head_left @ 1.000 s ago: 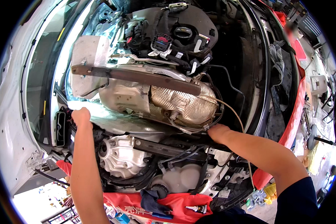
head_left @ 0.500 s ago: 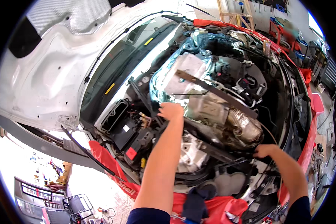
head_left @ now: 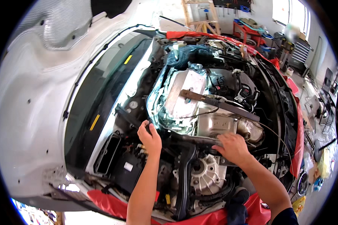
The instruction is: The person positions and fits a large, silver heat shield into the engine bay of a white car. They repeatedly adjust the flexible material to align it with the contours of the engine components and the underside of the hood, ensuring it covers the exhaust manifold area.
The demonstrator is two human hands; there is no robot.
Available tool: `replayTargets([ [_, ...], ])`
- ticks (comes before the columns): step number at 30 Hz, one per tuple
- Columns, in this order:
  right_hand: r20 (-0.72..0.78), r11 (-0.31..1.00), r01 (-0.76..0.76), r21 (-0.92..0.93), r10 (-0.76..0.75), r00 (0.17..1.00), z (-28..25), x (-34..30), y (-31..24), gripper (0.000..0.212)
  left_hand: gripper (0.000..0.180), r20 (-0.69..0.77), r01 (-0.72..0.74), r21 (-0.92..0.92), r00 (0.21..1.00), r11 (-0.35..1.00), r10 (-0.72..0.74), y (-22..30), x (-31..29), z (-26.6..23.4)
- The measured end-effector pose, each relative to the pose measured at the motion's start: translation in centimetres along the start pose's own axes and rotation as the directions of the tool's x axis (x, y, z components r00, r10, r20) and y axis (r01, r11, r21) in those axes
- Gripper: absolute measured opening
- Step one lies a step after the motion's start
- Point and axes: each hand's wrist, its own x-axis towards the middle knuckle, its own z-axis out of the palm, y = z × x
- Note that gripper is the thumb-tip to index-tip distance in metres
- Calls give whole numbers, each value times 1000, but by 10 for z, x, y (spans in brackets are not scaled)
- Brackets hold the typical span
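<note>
In a car's open engine bay, my left hand (head_left: 150, 138) closes its thumb and fingers around a black bar (head_left: 129, 117) beside the windshield cowl. My right hand (head_left: 233, 148) lies curled over a long dark bar (head_left: 195, 139), fingers on its far side and thumb on the near side. This bar stretches from near my left hand to my right one; whether the two bars join is unclear. Behind it sit a metal heat shield (head_left: 216, 124) and a crinkled foil cover (head_left: 250, 130). A pale ribbed casting (head_left: 208, 176) shows below, next to a thick black hose (head_left: 184, 180).
A flat brown metal strip (head_left: 221, 105) lies across the engine over a silver plate (head_left: 186, 93). The battery (head_left: 127, 167) is left of my forearm. Red covers (head_left: 109, 202) line the fenders. The raised white hood (head_left: 37, 112) fills the left side.
My right hand has moved left and back, from beside the foil cover to the dark bar. My left hand has shifted toward the cowl. The whole view has turned.
</note>
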Motion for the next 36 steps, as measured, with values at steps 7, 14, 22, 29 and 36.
replayTargets([
  [7,105,992,-61,-110,72,992,39,35,11,29,52,-16,279,43,960,959,-279,4,3,30],
  [14,-109,997,-54,-52,48,993,40,34,-7,32,55,-12,396,-107,917,912,-400,9,11,38],
  [22,-94,998,48,-51,-53,994,10,27,-12,30,48,81,277,-259,961,925,-265,-10,5,34],
  [29,-97,997,-66,-36,62,993,39,28,-11,25,65,54,352,-258,935,900,-350,9,8,33],
  [36,-60,996,-46,-78,41,997,38,40,-5,22,66,92,384,-200,923,901,-373,12,12,30],
])
